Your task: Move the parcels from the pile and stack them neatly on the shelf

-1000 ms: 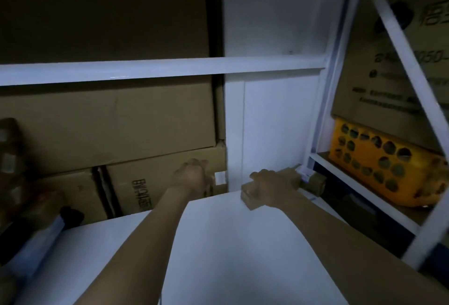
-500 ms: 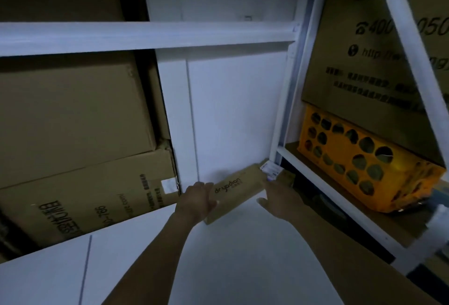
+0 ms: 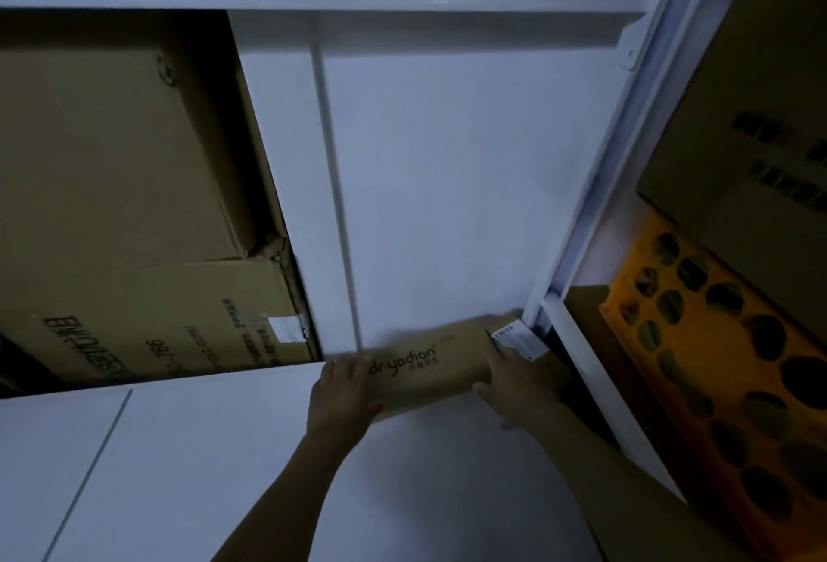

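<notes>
A long flat brown parcel (image 3: pixel 441 362) with dark lettering lies on the white shelf board (image 3: pixel 223 463), at its far right corner against the white back wall. My left hand (image 3: pixel 342 393) grips the parcel's left end, thumb on the near side. My right hand (image 3: pixel 514 375) holds its right end, fingers over the top. A white label (image 3: pixel 514 335) sticks to the right end. A second brown parcel seems to lie under or behind the right end, mostly hidden.
Large cardboard boxes (image 3: pixel 121 203) fill the space behind the shelf on the left. A white upright post (image 3: pixel 595 185) stands at the right. Beyond it, an orange perforated crate (image 3: pixel 725 387) sits on the neighbouring shelf under a big carton (image 3: pixel 752 104).
The view has shifted right and closer. Both hands have taken the lettered parcel by its ends and brought it flatter against the back corner.
</notes>
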